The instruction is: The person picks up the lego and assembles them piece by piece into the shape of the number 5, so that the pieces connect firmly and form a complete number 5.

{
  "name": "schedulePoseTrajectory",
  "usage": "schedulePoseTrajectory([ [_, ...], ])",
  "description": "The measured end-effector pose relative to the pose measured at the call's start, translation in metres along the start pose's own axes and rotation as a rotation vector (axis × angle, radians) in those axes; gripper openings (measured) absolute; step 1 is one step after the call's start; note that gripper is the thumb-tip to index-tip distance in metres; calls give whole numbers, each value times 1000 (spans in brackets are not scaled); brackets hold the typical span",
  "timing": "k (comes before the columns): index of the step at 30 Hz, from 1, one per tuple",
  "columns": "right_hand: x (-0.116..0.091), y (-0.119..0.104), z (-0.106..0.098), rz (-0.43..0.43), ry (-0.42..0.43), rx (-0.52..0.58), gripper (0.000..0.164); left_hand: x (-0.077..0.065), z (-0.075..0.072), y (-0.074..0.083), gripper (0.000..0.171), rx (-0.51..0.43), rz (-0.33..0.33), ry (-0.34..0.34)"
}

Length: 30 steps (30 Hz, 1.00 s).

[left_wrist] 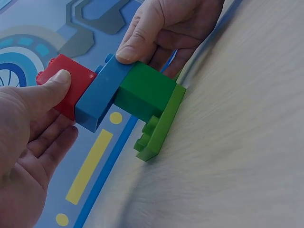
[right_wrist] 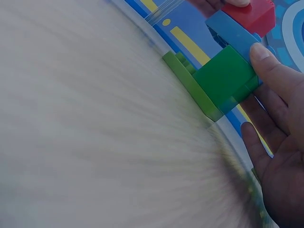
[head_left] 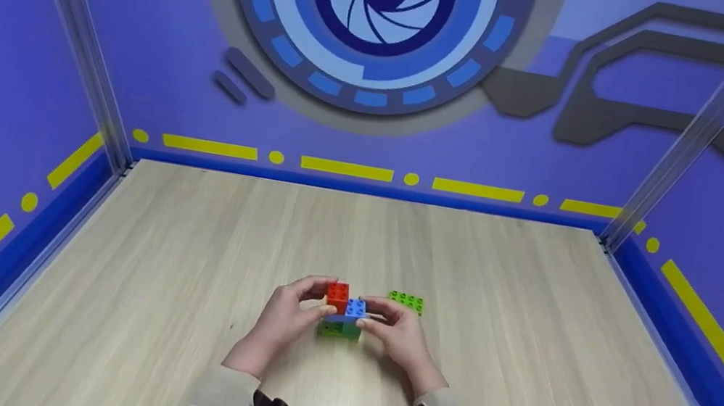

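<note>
A small stack of toy building bricks stands between the two hands on the table. At its base is a light green plate [left_wrist: 159, 130], topped by a dark green brick [left_wrist: 145, 90]. A blue brick [left_wrist: 102, 92] lies across the dark green one and juts out to the left. On its left half sits a red brick [left_wrist: 76, 83], whose studs face up. My left hand [head_left: 284, 315] pinches the red brick between thumb and fingers. The right hand [head_left: 406, 340] grips the right end of the blue brick, thumb on its near side; its other fingertips are partly hidden behind the stack.
Just beyond the right hand, a second light green plate [head_left: 406, 302] lies studs up on the wooden table [head_left: 192, 248]. Blue printed panels [head_left: 135, 62] wall the table at the back and both sides, with clear posts [head_left: 704, 135] at the rear corners.
</note>
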State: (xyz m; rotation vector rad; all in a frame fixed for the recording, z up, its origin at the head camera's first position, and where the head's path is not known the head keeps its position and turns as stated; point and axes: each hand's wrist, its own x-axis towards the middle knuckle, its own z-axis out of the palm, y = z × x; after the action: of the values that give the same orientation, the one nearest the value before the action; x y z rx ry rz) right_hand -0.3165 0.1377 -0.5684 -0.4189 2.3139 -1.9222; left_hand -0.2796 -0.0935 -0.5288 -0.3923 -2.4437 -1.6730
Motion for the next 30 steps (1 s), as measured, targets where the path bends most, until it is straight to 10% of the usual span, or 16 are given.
schedulePoseTrajectory([
  [30,1,-3,2,-12,22,-4,39,-2,7,-9,44,-81,-39,25],
])
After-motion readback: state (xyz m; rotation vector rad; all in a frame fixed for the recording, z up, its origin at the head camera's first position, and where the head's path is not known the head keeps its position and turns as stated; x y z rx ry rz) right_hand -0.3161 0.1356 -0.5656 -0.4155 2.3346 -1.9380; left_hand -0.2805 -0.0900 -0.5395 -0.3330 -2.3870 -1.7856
